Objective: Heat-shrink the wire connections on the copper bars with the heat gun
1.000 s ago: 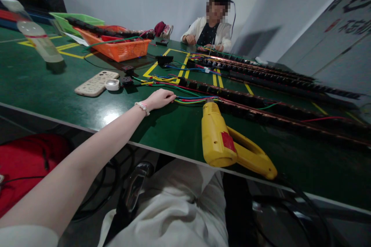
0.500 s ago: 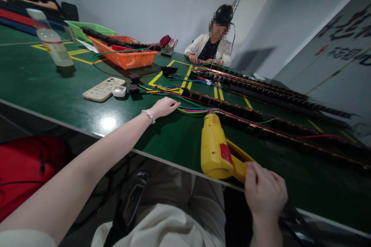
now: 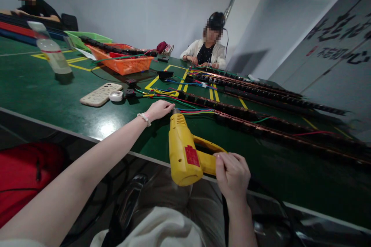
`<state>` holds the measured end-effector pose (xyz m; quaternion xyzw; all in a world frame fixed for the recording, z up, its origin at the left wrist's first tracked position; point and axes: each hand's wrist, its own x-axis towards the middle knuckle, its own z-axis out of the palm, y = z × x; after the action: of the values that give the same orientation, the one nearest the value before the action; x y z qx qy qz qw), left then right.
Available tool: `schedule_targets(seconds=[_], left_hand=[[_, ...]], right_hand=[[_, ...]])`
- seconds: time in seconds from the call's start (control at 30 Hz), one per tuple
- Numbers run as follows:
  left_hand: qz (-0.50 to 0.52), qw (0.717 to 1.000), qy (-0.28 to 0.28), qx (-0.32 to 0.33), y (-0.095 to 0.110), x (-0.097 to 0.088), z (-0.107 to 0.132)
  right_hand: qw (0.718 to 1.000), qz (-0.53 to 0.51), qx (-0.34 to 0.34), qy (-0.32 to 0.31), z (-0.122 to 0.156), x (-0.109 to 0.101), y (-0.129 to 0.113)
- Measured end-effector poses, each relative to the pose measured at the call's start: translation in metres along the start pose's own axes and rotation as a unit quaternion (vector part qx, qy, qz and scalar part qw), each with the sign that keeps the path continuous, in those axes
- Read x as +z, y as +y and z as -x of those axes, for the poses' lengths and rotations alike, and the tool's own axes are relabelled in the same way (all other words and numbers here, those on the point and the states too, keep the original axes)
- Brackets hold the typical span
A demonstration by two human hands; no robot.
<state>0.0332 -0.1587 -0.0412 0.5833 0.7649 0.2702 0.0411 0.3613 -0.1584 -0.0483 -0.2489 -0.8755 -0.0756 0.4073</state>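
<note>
- At the near edge of the desk (image 3: 43, 92), our right hand (image 3: 232, 175) is closed around the handle of the yellow heat gun (image 3: 184, 150). The gun's body is tilted up off the surface.
- The gun's nozzle (image 3: 174, 111) points away from us. It sits just beside the fingertips of our left hand (image 3: 159, 109), close enough that we cannot tell whether they touch.
- Our left hand lies palm down with its fingers bent over the bundle of coloured wires (image 3: 194, 111). We cannot tell whether it pinches a wire or only presses on the bundle.
- The main risk, as we judge it, is a burn. If the gun blows hot with the nozzle this close, the left fingers get the heat first.
- The wires' insulation could also scorch or melt if the nozzle lingers on one spot or rests on the bundle.
- The long black strip (image 3: 232, 110) that the wires run into lies right behind the nozzle, so stray heat could reach it too.
- We hold the gun far back on the handle, so a loose grip could let the heavy front dip onto the wires or the fingers.
- A remote control (image 3: 101, 93) and a roll of tape (image 3: 116, 95) lie off to the left, well apart from the nozzle.
</note>
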Motion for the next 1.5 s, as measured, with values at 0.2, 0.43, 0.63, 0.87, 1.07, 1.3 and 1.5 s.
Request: schedule_targets(seconds=[0.2, 0.43, 0.63, 0.87, 1.07, 1.3, 1.5], left_hand=[[0.012, 1.000, 0.001, 0.013, -0.007, 0.002, -0.002], [0.023, 0.999, -0.004, 0.032, -0.011, 0.003, -0.001], [0.020, 0.999, -0.011, 0.033, -0.012, 0.002, -0.002], [0.014, 0.999, -0.026, 0.031, -0.010, 0.001, -0.004], [0.016, 0.999, -0.019, 0.025, -0.010, 0.002, -0.004], [0.030, 0.999, -0.007, 0.020, -0.011, 0.004, -0.007], [0.028, 0.999, -0.005, 0.014, -0.010, 0.004, -0.007]], right_hand=[[1.000, -0.007, 0.002, -0.013, -0.004, 0.008, -0.002], [1.000, 0.024, 0.004, 0.014, 0.010, -0.009, 0.024], [0.995, 0.086, 0.008, 0.059, 0.028, -0.026, 0.061], [0.976, 0.189, 0.038, 0.101, 0.038, -0.027, 0.073], [0.969, 0.222, 0.011, 0.109, 0.033, -0.026, 0.071], [0.977, 0.188, -0.004, 0.105, 0.020, -0.017, 0.043], [0.987, 0.136, 0.021, 0.077, 0.017, -0.006, 0.011]])
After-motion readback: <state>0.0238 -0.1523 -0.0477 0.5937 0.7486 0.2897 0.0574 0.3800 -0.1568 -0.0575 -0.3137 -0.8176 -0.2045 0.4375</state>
